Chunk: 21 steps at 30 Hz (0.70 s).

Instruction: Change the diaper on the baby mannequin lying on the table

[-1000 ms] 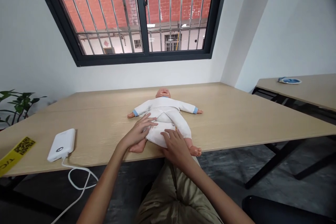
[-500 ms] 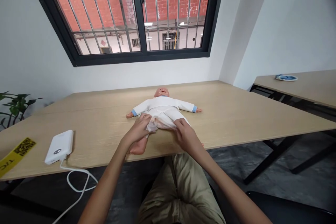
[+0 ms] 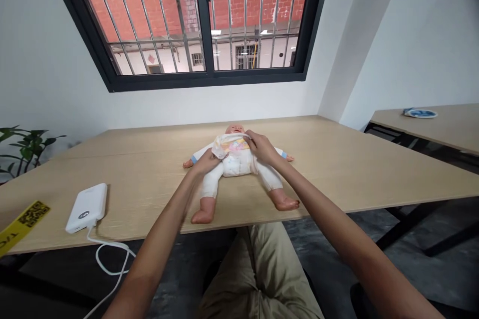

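Observation:
A baby doll (image 3: pixel 235 129) lies on its back on the table, head toward the window and bare feet toward me. It wears a white outfit with blue cuffs. White cloth (image 3: pixel 220 144) is raised over its belly, hiding part of its face. Below that show a colourful printed band (image 3: pixel 237 145) and a white diaper (image 3: pixel 238 165) between the spread legs. My right hand (image 3: pixel 260 147) pinches the cloth's upper edge near the doll's chin. At the doll's hip, my left hand (image 3: pixel 206 162) has its fingers closed at the cloth's lower left edge.
On the wooden table (image 3: pixel 142 159), to the left, lie a white power bank (image 3: pixel 88 207) with a white cable (image 3: pixel 112 245) and a yellow tag (image 3: pixel 24 224). A potted plant (image 3: pixel 28 149) stands at the far left. The table's front edge runs just beyond the doll's feet.
Both hands have moved from the doll's crotch up toward its chest, the right one further. The white cloth is now raised, uncovering the diaper, the printed band and both legs.

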Tool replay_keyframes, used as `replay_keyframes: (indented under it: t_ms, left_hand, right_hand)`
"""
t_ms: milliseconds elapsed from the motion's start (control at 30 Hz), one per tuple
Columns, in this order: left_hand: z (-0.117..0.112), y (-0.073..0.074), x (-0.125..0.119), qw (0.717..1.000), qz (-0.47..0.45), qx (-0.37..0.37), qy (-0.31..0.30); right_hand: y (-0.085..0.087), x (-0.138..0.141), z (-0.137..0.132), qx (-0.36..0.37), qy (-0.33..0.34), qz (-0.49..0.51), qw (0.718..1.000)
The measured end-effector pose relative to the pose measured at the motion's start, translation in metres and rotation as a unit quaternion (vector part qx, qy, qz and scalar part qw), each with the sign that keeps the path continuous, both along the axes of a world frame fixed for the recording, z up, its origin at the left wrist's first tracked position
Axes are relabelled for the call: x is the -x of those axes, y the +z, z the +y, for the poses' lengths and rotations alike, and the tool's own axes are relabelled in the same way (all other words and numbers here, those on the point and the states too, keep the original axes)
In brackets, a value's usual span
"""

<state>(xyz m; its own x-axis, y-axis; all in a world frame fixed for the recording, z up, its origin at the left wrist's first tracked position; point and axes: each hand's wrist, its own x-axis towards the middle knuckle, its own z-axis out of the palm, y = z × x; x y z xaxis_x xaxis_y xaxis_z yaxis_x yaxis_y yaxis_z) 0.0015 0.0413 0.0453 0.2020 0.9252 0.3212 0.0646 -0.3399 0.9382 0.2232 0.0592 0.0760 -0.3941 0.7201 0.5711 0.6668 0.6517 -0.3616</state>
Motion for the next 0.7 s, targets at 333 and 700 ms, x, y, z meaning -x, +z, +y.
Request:
replay_keyframes:
  t_ms: [333, 700]
  left_hand:
    - [0.035, -0.039, 0.002, 0.976, -0.110, 0.184, -0.035]
    - [0.031, -0.041, 0.001, 0.981, -0.094, 0.170, -0.002]
  right_hand:
    - [-0.036, 0.016, 0.048, 0.127, -0.046, 0.004, 0.991]
    - [-0.035, -0.009, 0.027, 0.318, 0.029, 0.222, 0.921]
